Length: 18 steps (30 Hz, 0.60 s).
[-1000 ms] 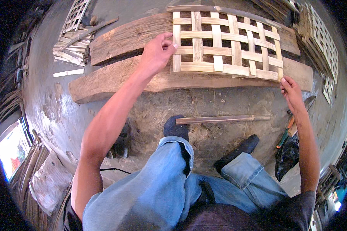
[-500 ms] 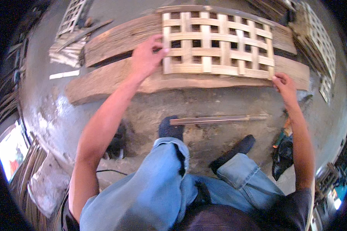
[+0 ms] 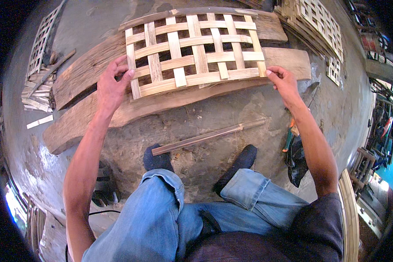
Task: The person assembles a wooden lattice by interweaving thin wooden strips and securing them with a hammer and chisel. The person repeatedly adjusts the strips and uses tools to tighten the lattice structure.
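A woven lattice panel (image 3: 200, 61) of pale, flat bamboo-like strips lies over two thick wooden planks (image 3: 288, 61). Along its far edge runs a darker strip of wood (image 3: 187, 12). My left hand (image 3: 111, 85) is at the panel's left edge, thumb on the near side and fingers curled round that edge. At the near right corner, my right hand (image 3: 284, 83) pinches the outermost strip between thumb and fingers. Some strip ends stick out past the weave on the near side. Dark gaps show between the strips.
A long thin stick (image 3: 209, 136) lies on the concrete floor by my feet. More lattice panels (image 3: 321, 28) are stacked at the far right. Short strips (image 3: 38, 96) are piled at the left, near another lattice (image 3: 43, 41). A black bag (image 3: 297, 161) and an orange-and-green tool (image 3: 289, 135) sit below my right forearm.
The whole view has turned, so panel, planks and floor items appear shifted left and tilted. Both hands stay at about the same places on the panel's edges.
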Available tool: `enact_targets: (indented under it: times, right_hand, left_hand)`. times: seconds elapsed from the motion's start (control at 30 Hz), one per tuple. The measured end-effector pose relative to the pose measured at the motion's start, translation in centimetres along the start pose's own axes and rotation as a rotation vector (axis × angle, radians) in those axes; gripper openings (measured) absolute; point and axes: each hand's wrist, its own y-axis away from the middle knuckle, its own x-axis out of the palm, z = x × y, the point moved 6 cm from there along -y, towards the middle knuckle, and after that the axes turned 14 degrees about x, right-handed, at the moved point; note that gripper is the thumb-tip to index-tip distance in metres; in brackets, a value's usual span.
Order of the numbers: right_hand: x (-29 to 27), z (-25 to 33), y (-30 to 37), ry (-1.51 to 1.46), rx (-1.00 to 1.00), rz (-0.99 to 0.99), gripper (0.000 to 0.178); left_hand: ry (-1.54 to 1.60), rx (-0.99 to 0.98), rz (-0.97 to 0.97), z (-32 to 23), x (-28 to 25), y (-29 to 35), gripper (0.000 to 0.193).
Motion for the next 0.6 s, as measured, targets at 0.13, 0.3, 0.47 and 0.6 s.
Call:
enact_targets:
  times: [0.13,0.3,0.47,0.6]
  right_hand:
    - [0.0,-0.1,0.2,-0.004,-0.025,0.014,0.028]
    - [-0.1,-0.4,0.1,0.027,-0.021,0.012,0.028]
    - [0.1,-0.7,0.0,0.014,-0.025,-0.007,0.028]
    - [0.4,-0.3,0.4,0.028,-0.017,-0.024,0.028]
  left_hand:
    - [-0.002,-0.028,-0.008,0.0,-0.2,-0.3,0.049]
    - [-0.010,0.015,0.035,-0.4,0.1,-1.1,0.048]
    - [-0.085,0.037,0.028,-0.2,0.5,-0.8,0.047]
    - [-0.010,0.016,-0.014,-0.5,0.3,-0.8,0.046]
